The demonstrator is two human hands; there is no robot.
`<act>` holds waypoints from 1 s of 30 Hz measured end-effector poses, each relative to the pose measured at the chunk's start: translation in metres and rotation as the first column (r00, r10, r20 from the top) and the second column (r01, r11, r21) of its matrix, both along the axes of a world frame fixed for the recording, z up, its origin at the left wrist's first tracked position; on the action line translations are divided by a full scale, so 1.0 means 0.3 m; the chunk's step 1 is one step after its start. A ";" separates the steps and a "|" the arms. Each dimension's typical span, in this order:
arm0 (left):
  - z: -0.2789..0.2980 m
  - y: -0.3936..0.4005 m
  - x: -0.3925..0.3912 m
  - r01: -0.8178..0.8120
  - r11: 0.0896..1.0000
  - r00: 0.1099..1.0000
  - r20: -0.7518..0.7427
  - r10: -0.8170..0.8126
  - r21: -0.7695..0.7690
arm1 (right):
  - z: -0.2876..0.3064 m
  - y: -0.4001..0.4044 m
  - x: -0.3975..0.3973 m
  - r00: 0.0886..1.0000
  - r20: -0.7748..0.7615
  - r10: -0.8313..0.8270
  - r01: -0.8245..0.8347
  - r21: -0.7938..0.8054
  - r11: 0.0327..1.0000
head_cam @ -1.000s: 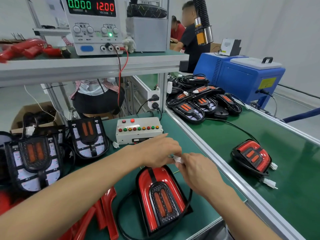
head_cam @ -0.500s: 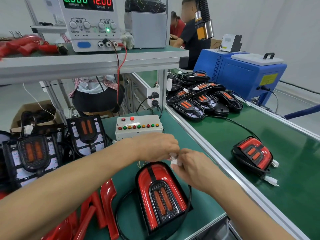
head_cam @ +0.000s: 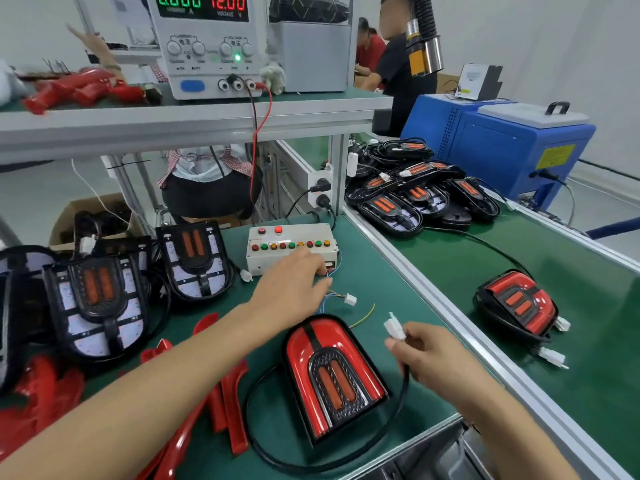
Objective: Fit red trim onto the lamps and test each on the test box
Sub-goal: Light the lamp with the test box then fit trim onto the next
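Observation:
A lamp with red trim fitted (head_cam: pixel 332 375) lies on the green mat in front of me, its black cable looping to the right. My right hand (head_cam: pixel 427 356) pinches the lamp's white connector (head_cam: pixel 394 327), held apart from the test box's white plug (head_cam: pixel 350 299), which lies loose on its thin wires. My left hand (head_cam: pixel 294 282) reaches toward the front of the white test box (head_cam: pixel 292 249), fingers extended at its lower right corner. Loose red trim pieces (head_cam: pixel 232 403) lie to the left of the lamp.
Lamps without trim (head_cam: pixel 97 289) sit at left. On the conveyor belt (head_cam: pixel 519 265) rest a finished red lamp (head_cam: pixel 516 303) and a pile of dark lamps (head_cam: pixel 415 195). A power supply (head_cam: pixel 207 46) reading 12.00 stands on the shelf. A blue machine (head_cam: pixel 502 147) is at far right; people work behind.
My hands were together joining or holding the connectors; now they have separated. The right hand pulled back with the lamp's connector, the left moved up to the test box.

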State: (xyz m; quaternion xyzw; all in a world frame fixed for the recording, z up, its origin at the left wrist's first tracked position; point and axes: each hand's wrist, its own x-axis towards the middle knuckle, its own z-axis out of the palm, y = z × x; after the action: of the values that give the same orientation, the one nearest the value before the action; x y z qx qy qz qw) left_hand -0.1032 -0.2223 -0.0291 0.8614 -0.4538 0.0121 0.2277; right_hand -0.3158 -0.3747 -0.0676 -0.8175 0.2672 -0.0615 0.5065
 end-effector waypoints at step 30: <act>-0.198 0.283 -0.508 -0.573 0.816 0.478 -0.840 0.256 -0.077 | -0.042 0.084 0.044 0.992 -0.030 0.124 -0.098 0.450 0.888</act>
State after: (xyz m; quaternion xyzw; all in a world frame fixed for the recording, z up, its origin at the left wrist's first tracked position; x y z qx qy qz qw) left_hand -0.2557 -0.1374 -0.0884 0.8015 -0.0654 -0.2390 0.5442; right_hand -0.3027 -0.3496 -0.0802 -0.6945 0.2417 0.0542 0.6756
